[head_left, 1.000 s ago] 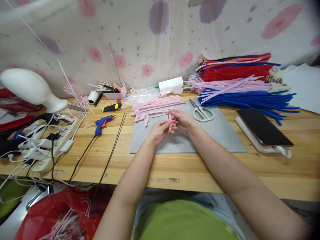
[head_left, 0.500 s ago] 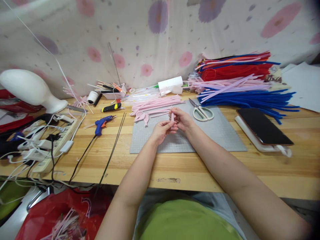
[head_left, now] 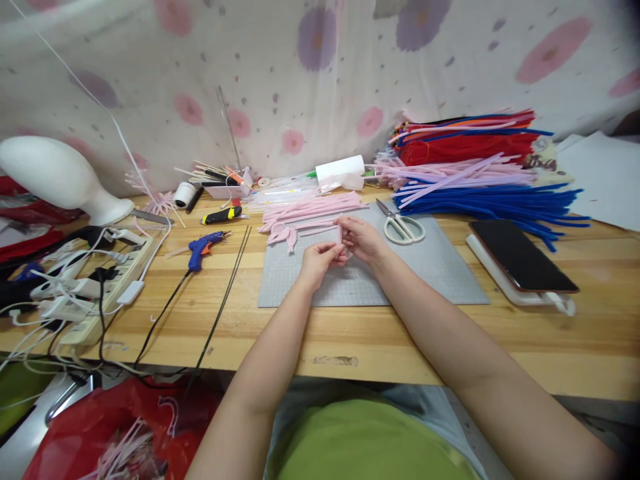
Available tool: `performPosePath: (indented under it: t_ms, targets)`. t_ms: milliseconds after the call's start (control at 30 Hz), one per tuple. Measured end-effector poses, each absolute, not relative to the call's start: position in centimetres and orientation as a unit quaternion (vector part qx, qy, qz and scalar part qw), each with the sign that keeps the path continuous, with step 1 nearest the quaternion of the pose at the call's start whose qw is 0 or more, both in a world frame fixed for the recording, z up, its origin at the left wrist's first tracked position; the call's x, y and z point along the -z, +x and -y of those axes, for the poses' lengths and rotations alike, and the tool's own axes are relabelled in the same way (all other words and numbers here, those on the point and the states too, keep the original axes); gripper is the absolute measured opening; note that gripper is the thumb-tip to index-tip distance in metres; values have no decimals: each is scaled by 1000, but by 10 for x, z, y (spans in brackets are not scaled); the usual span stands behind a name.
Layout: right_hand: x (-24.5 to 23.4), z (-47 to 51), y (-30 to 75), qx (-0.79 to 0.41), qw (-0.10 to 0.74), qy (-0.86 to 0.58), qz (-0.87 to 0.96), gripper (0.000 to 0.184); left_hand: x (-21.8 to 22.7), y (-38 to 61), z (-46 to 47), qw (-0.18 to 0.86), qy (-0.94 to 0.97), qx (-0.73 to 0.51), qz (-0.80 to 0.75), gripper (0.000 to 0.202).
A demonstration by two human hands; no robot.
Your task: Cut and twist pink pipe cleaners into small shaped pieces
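Over the grey cutting mat (head_left: 440,283), my left hand (head_left: 321,261) and my right hand (head_left: 361,239) meet, both pinching a short pink pipe cleaner (head_left: 340,233) held upright between them. Its lower end is hidden by the fingers. Just left of my hands lies a bent pink pipe-cleaner shape (head_left: 284,236) on the mat. Behind it is a bundle of pink pipe cleaners (head_left: 315,205). A pair of scissors (head_left: 404,228) with pale handles rests on the mat to the right of my right hand.
A blue glue gun (head_left: 201,250), a yellow-black cutter (head_left: 221,215) and thin dark wires (head_left: 225,300) lie at left, near a power strip (head_left: 117,287). At right are blue pipe cleaners (head_left: 485,203) and a phone (head_left: 523,255). A red bag (head_left: 80,427) sits below the table edge.
Both hands stay together on the pink pipe cleaner, with the fingers shifted slightly. The left fingers have moved up a little along it. The view has moved slightly.
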State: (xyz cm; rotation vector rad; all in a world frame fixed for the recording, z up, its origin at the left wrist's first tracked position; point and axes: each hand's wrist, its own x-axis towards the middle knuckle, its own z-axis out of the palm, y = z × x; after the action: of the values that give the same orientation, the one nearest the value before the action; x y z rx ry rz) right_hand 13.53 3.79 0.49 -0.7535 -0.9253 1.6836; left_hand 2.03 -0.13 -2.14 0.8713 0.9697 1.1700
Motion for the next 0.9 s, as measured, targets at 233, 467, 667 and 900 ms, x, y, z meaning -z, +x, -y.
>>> performPosePath:
  t_ms: [233, 467, 667, 900]
  targets:
    - [7, -46, 132, -655, 568, -334, 370, 25, 17, 25, 5, 633, 384, -503, -446, 30]
    - [15, -47, 128, -621, 583, -373, 367, 28, 14, 14, 0, 593, 414, -473, -504, 15]
    - [16, -46, 142, -624, 519, -369, 453, 25, 11, 2, -2, 577, 429, -463, -518, 15]
    - [24, -44, 134, -596, 574, -393, 401, 22, 25, 2, -5, 481, 517, -432, -561, 13]
